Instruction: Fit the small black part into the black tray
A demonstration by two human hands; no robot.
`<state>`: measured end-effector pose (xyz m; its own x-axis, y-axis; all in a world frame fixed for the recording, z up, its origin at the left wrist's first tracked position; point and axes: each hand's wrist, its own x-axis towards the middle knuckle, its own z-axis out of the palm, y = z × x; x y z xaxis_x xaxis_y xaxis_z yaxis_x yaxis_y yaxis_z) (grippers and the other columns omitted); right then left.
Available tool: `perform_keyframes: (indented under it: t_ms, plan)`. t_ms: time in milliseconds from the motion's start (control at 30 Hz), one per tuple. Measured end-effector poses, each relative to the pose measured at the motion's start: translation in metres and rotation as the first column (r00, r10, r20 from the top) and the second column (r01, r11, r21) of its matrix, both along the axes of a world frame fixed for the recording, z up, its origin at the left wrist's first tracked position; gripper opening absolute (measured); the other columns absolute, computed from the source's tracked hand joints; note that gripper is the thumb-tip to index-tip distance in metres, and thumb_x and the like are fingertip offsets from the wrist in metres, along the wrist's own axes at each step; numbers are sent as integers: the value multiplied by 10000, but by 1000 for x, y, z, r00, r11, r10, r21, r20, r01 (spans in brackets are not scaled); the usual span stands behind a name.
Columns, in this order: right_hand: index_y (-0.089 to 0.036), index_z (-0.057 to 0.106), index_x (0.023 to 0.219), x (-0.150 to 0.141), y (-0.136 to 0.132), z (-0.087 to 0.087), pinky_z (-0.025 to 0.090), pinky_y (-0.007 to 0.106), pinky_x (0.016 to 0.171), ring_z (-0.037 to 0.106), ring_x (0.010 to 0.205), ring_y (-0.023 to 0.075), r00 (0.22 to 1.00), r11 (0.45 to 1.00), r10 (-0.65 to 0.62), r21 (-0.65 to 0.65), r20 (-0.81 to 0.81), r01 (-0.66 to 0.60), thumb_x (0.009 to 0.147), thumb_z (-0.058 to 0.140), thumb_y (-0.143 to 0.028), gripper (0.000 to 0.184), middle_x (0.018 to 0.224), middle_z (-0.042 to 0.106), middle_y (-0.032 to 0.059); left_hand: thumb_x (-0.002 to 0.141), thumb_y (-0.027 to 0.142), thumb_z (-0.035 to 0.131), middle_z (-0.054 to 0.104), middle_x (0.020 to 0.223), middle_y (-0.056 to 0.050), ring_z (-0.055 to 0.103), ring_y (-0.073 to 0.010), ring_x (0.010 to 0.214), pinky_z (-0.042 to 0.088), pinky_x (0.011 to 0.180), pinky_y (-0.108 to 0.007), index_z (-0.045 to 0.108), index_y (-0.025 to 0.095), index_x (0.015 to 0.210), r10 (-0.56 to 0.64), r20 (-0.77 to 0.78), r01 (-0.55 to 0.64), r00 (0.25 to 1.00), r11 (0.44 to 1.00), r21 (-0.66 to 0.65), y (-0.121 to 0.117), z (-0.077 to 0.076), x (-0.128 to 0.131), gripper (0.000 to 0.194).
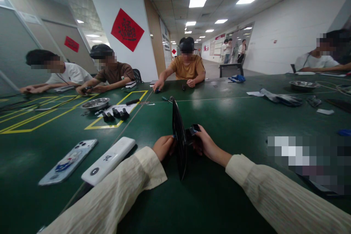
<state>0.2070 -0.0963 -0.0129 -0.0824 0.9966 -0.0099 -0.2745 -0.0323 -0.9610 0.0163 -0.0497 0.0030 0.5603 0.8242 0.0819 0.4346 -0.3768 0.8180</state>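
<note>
A thin black panel stands upright, nearly edge-on, between my hands above the green table. From its right face juts a black block-like part. My right hand is closed around that part, thumb on top. On the other side my left hand is closed with its curled fingers against the panel's left face. A small blue spot shows at those fingertips, too small to name. Which kind of device the panel belongs to I cannot tell.
Left of my sleeve lie a white power bank-like device and a phone in a patterned case. Farther off are several black cylindrical parts, a metal bowl, a screwdriver and gloves. Across the table a person sits.
</note>
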Motion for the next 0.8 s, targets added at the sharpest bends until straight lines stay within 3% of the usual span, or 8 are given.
perform_keyframes:
  t_ms: [300, 800]
  plan:
    - [-253, 322, 1149, 0, -2, 3, 288, 151, 273, 447, 351, 94, 1000, 1000, 13, -8, 0, -13, 779, 437, -430, 426, 531, 519, -65, 842, 545, 187, 418, 403, 3, 425, -127, 419, 331, 452, -240, 441, 178, 524, 45, 4, -45, 999, 999, -22, 0, -4, 0, 548]
    - [-259, 319, 1168, 2, -3, 2, 292, 148, 282, 451, 365, 93, 999, 999, 35, 7, -5, -35, 798, 435, -444, 430, 547, 537, -55, 812, 511, 293, 426, 425, 7, 416, -121, 405, 308, 422, -231, 450, 169, 556, 84, 27, -83, 996, 996, -26, 0, -4, 0, 454]
